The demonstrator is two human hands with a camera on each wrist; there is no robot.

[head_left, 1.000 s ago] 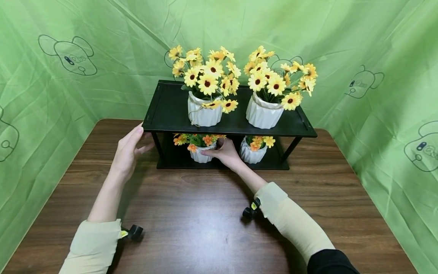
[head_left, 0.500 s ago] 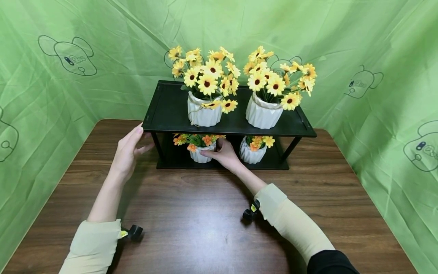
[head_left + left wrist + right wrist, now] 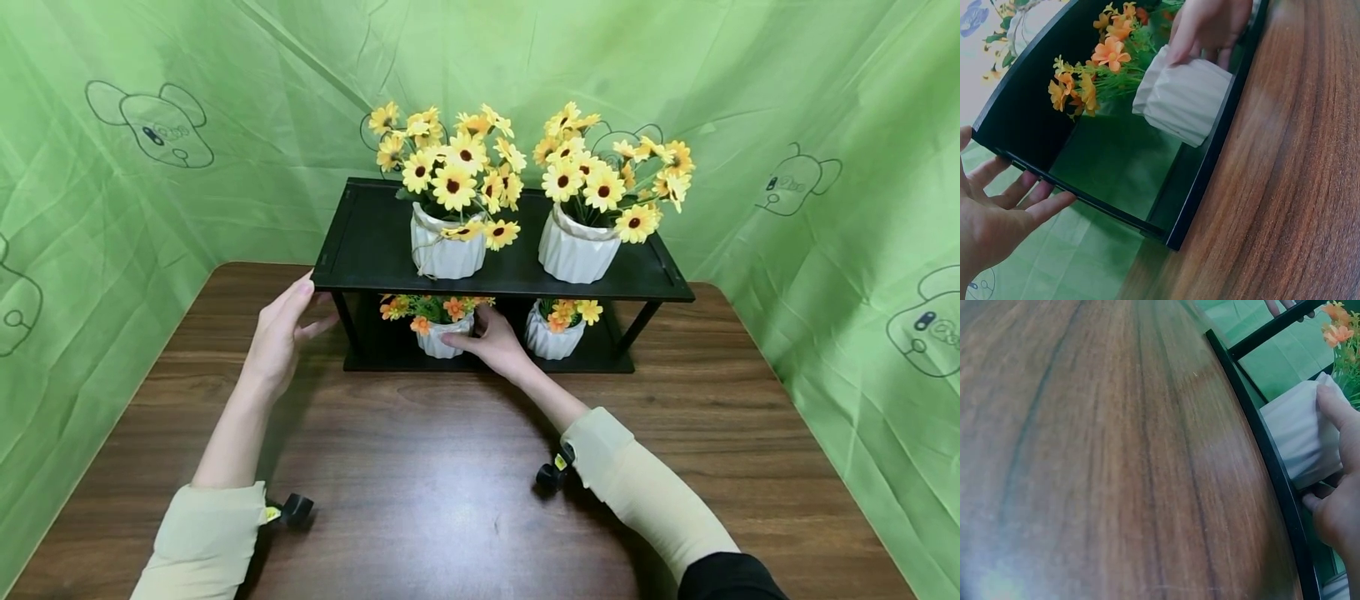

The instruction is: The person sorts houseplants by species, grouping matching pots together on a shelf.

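Observation:
A two-tier black shelf (image 3: 367,250) stands at the back of the table. My left hand (image 3: 272,342) holds its front left corner, thumb at the top board and fingers by the side post, as the left wrist view shows. On the lower tier, my right hand (image 3: 501,346) grips a small white flowerpot (image 3: 1182,94) with orange and yellow flowers (image 3: 1110,55). The thumb lies on the pot's front side; the other fingers are partly hidden behind it. The pot stands upright near the shelf's left half, and the top board hides part of its flowers.
Another small flowerpot (image 3: 553,333) stands right of my right hand on the lower tier. Two larger pots, one left (image 3: 450,250) and one right (image 3: 577,250), bear yellow flowers on the top board. Green cloth (image 3: 247,167) hangs around the brown wooden table (image 3: 420,467).
My right forearm and its wrist camera have shifted slightly down and to the right. Both hands keep their holds, and the pots stay in place.

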